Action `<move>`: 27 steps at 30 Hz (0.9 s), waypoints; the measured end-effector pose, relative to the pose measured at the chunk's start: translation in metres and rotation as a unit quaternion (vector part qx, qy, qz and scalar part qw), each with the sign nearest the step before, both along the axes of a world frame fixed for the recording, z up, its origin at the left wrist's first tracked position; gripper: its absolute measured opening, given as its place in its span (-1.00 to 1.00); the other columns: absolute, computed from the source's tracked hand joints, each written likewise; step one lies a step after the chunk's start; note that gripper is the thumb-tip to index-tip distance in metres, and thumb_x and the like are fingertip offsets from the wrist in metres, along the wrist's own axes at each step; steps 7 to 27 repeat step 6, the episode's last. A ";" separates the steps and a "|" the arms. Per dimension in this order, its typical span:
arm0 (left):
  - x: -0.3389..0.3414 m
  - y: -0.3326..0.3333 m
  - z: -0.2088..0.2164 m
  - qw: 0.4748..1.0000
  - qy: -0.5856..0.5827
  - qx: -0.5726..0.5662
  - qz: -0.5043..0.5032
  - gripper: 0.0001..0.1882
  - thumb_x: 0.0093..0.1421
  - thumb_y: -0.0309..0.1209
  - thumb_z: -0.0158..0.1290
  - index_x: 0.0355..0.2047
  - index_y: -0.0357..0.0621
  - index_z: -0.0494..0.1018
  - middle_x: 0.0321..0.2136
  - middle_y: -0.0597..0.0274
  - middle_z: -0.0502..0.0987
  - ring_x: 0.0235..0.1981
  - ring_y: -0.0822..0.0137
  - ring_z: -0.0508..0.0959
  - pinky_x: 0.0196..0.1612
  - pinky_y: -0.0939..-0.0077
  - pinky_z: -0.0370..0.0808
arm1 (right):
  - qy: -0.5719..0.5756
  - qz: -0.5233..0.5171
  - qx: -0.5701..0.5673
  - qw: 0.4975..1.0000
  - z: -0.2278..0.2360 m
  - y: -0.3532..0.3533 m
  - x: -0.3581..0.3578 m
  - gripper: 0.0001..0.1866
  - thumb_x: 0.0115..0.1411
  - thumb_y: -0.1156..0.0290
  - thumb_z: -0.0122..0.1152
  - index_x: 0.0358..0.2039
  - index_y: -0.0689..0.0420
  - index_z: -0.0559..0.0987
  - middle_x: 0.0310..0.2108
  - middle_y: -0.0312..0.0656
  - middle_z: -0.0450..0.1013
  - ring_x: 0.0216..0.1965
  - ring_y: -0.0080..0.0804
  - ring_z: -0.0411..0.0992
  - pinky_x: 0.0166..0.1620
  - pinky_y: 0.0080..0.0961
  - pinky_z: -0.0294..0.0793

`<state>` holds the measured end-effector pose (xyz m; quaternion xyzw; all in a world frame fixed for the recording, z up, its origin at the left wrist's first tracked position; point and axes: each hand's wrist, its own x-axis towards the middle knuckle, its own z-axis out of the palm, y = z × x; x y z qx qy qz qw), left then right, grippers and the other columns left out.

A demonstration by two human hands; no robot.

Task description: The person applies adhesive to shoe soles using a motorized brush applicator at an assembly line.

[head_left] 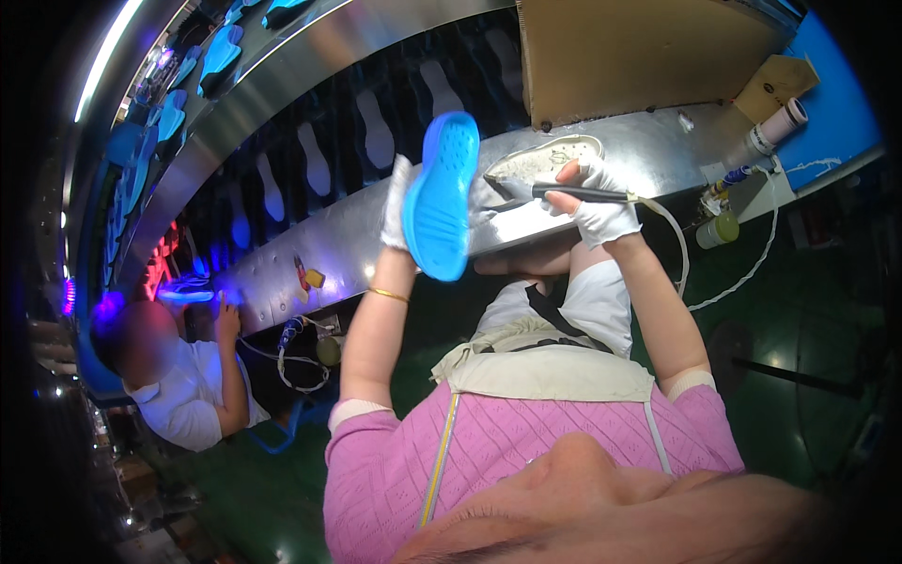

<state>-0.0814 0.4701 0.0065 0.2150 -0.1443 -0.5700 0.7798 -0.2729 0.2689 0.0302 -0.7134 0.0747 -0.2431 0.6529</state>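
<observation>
My left hand, in a white glove, is closed on a bright blue shoe sole. The sole stands tilted on end above the bench edge, ridges and small holes showing; most of my left fingers are behind it. My right hand wears a white glove with bare fingertips and pinches a black-handled brush. A pale hose runs from the handle's rear. The brush points left toward the sole, its tip close to the sole's right edge; whether they touch I cannot tell. Just beyond lies a white sole-shaped tray with whitish residue.
Behind the metal bench, a dark conveyor carries several pale insoles. Blue soles sit on an upper belt. A cardboard sheet stands at the back right, near a tube fitting. A co-worker sits at left.
</observation>
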 end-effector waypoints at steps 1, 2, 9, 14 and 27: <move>-0.006 -0.007 -0.013 0.995 0.056 0.050 0.059 -0.34 0.28 0.07 -0.16 0.10 -0.30 0.31 -0.04 -0.04 0.49 -0.07 0.04 0.52 0.09 0.16 0.44 | -0.012 -0.003 0.055 0.998 -0.006 0.004 -0.003 -0.78 0.03 0.50 0.37 -0.35 0.15 0.48 -0.46 -0.24 0.51 -0.40 -0.52 0.49 -0.29 -0.59 0.48; -0.012 -0.010 -0.024 0.998 0.051 -0.008 0.039 -0.38 0.28 0.01 -0.12 0.10 -0.30 0.32 -0.04 -0.04 0.49 -0.08 0.05 0.52 0.09 0.16 0.44 | -0.009 -0.009 0.034 0.999 -0.011 0.005 -0.003 -0.77 0.04 0.49 0.37 -0.33 0.14 0.47 -0.46 -0.24 0.51 -0.39 -0.52 0.49 -0.28 -0.59 0.47; -0.051 -0.019 -0.060 0.982 -0.061 0.011 0.176 -0.33 0.18 -0.15 0.11 0.18 -0.30 0.22 0.05 -0.04 0.42 0.01 0.07 0.47 0.16 0.20 0.36 | -0.089 -0.059 -0.014 0.994 -0.027 -0.001 0.008 -0.75 0.05 0.47 0.35 -0.29 0.11 0.47 -0.43 -0.21 0.51 -0.38 -0.48 0.50 -0.24 -0.59 0.47; -0.051 -0.019 -0.060 0.982 -0.061 0.011 0.176 -0.33 0.18 -0.15 0.11 0.18 -0.30 0.22 0.05 -0.04 0.42 0.01 0.07 0.47 0.16 0.20 0.36 | -0.089 -0.059 -0.014 0.994 -0.027 -0.001 0.008 -0.75 0.05 0.47 0.35 -0.29 0.11 0.47 -0.43 -0.21 0.51 -0.38 -0.48 0.50 -0.24 -0.59 0.47; -0.051 -0.019 -0.060 0.982 -0.061 0.011 0.176 -0.33 0.18 -0.15 0.11 0.18 -0.30 0.22 0.05 -0.04 0.42 0.01 0.07 0.47 0.16 0.20 0.36 | -0.089 -0.059 -0.014 0.994 -0.027 -0.001 0.008 -0.75 0.05 0.47 0.35 -0.29 0.11 0.47 -0.43 -0.21 0.51 -0.38 -0.48 0.50 -0.24 -0.59 0.47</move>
